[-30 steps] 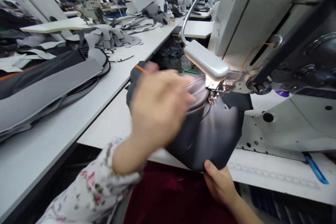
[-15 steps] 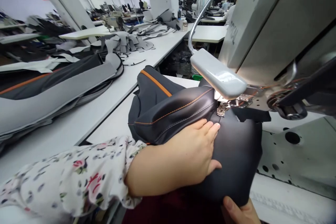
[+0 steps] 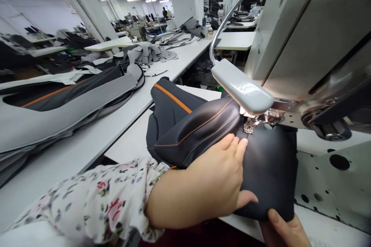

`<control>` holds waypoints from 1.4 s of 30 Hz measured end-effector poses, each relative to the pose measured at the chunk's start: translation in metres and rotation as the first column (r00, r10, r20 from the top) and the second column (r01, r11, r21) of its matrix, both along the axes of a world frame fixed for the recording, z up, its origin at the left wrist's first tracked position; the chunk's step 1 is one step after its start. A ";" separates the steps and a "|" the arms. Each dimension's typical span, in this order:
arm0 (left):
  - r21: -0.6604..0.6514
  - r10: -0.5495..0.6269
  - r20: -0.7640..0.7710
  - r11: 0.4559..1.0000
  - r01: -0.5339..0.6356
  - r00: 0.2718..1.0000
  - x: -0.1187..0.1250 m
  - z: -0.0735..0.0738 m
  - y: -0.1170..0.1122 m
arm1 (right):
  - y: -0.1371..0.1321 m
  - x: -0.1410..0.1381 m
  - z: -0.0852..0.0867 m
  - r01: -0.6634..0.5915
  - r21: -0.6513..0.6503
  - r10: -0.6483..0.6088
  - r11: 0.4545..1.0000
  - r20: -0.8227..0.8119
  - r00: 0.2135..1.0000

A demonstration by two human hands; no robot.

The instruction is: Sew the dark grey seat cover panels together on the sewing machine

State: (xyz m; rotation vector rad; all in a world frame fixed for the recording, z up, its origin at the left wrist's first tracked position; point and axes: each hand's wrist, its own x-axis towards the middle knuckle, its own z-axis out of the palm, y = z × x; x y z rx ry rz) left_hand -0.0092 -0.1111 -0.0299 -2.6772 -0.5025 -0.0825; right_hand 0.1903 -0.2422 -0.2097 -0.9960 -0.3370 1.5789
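One piece of work: black leatherette cover [image 3: 268,170] with orange piping and orange topstitching, bunched into a rounded fold.
Place: on the white sewing table [image 3: 127,139], toward its near edge, with the seam running under the steel presser foot [image 3: 248,126].
Left hand [image 3: 211,185]: flat, pressed onto the cover, fingers lightly spread, fingertips just beside the presser foot.
Right hand [image 3: 279,231]: at the cover's lower edge, thumb on top, pinching it; the other fingers are out of sight.
Left arm: white floral sleeve [image 3: 95,197] ending short of the wrist.
Overhead: white lamp on a silver gooseneck [image 3: 242,88] just above the foot, beside the off-white sewing machine head [image 3: 301,34].
Beyond: long white table [image 3: 72,158] to the left, carrying grey-and-black covers with orange strips [image 3: 58,96] and grey cut pieces [image 3: 147,54]; a person [image 3: 164,12] stands far down the aisle.
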 end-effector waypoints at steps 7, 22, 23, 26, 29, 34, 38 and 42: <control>-0.012 0.000 0.001 1.000 0.000 1.000 0.001 0.001 0.000 | 0.021 0.016 0.009 0.090 0.022 -0.092 0.996 0.072 0.993; 0.053 -0.001 -0.132 0.999 0.009 0.991 0.003 0.000 0.000 | 0.067 0.029 0.036 0.373 0.021 -0.373 0.927 0.116 0.920; 0.053 -0.002 -0.132 0.999 0.010 0.991 0.004 -0.001 0.000 | 0.069 0.030 0.038 0.369 0.032 -0.370 0.929 0.119 0.921; 0.056 -0.013 -0.104 0.998 0.019 0.994 0.005 -0.002 0.001 | 0.075 0.032 0.043 0.379 0.075 -0.386 0.922 0.133 0.913; 0.055 -0.035 -0.070 0.998 0.039 0.997 0.007 -0.004 0.004 | 0.085 0.035 0.046 0.388 0.076 -0.395 0.918 0.115 0.911; 0.052 -0.104 -0.005 0.993 0.104 0.995 0.013 -0.004 0.015 | 0.102 0.039 0.051 0.394 0.049 -0.397 0.918 0.129 0.909; 0.006 -0.122 0.022 0.992 0.122 0.992 0.019 -0.001 0.026 | 0.112 0.040 0.054 0.391 0.079 -0.398 0.917 0.162 0.903; -0.062 -0.141 0.097 0.987 0.147 0.985 0.023 -0.001 0.037 | 0.123 0.041 0.056 0.354 0.115 -0.369 0.928 0.170 0.914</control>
